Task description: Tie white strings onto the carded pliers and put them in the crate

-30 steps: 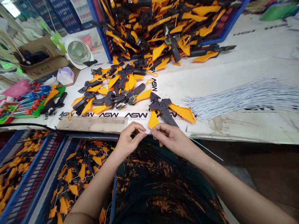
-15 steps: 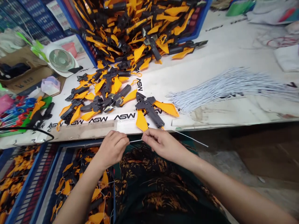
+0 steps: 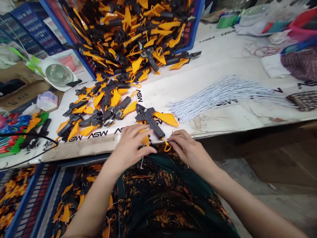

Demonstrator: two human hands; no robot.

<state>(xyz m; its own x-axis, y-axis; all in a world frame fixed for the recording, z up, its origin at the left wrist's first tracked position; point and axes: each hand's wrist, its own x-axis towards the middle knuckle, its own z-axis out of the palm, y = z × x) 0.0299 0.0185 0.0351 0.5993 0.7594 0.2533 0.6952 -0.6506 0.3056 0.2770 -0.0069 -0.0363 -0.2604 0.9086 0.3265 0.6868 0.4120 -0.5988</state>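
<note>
A dark grey and orange winged plastic toy (image 3: pixel 150 119) lies at the table's front edge, its orange loop (image 3: pixel 167 145) hanging over the edge. My right hand (image 3: pixel 189 150) is closed in a pinch right beside this loop, on a thin white string that is mostly hidden by the fingers. My left hand (image 3: pixel 131 147) is open, fingers spread, over the toy's left wing and partly covering it. A loose white string end (image 3: pixel 142 162) dangles below my left hand.
Several similar toys (image 3: pixel 99 112) lie in a pile to the left. Behind stands a blue crate (image 3: pixel 198 24) full of them. A bundle of white strings (image 3: pixel 213 99) lies to the right. A small fan (image 3: pixel 59 74) stands at the left; another filled crate (image 3: pixel 47 198) is below the table.
My left hand has let go of the string, opened and moved up over the toy's wing. My right hand has shifted right to the orange loop. The view has shifted too.
</note>
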